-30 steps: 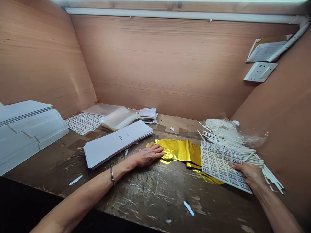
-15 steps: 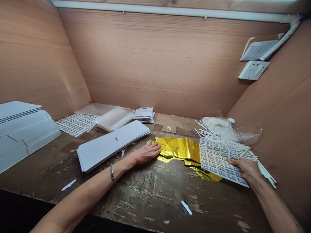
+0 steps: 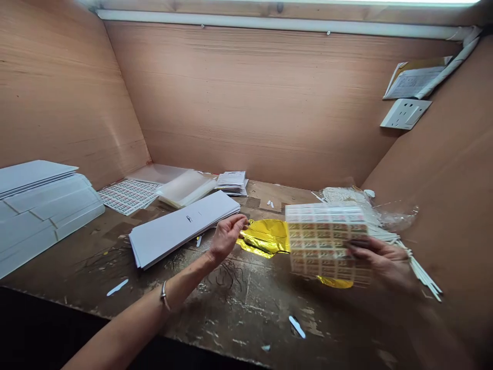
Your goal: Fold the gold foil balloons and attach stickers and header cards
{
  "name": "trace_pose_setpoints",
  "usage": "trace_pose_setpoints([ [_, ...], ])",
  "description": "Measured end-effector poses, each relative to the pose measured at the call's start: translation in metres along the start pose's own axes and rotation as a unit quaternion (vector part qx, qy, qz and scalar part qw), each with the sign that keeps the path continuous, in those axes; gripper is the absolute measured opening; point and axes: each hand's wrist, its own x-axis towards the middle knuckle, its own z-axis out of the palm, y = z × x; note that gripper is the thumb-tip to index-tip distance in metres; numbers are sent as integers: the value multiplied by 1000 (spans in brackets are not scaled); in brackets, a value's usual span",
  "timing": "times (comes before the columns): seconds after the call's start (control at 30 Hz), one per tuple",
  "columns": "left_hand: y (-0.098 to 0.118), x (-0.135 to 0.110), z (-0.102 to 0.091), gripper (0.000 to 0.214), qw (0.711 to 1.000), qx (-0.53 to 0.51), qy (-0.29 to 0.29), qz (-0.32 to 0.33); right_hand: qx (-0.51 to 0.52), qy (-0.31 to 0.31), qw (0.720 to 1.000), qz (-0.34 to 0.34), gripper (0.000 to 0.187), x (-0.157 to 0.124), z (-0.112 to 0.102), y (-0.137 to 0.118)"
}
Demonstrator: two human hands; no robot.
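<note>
Scuffed brown surface [image 3: 250, 303] in a plywood booth [image 3: 250, 103]: right hand [image 3: 379, 259] grips sticker sheet [image 3: 323, 236], held up mid-right above gold foil [image 3: 267, 235], left hand [image 3: 225, 237] pinches foil's left end; imo hold sheet flat by its edge w/ firm grip & foil taut, avoiding creases.

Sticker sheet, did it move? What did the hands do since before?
The right hand has lifted the sticker sheet off the table, up and toward the middle, still gripping its edge. The left hand rose from lying flat on the gold foil; its fingertips now meet the foil's left end, grip unclear. The white card stack and white sticks stayed put.
</note>
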Motion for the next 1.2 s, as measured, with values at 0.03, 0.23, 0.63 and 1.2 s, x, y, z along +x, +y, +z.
trace_pose_setpoints([
  [0.03, 4, 0, 1, 41, 994, -81, -6, -73, 5, -71, 997, 17, 28, -7, 14, -6],
  [0.23, 6, -5, -29, 55, 915, -273, -94, -281, -71, -400, 903, 137, 20, -21, 86, 18],
  [0.63, -20, -4, -31, 14, 950, 22, -71, -302, -190, -419, 883, 92, 20, 2, 150, 56],
  [1.2, 6, 60, -52, 7, 791, 548, -274, 3, -394, -208, 864, -232, 16, -1, 158, 44],
])
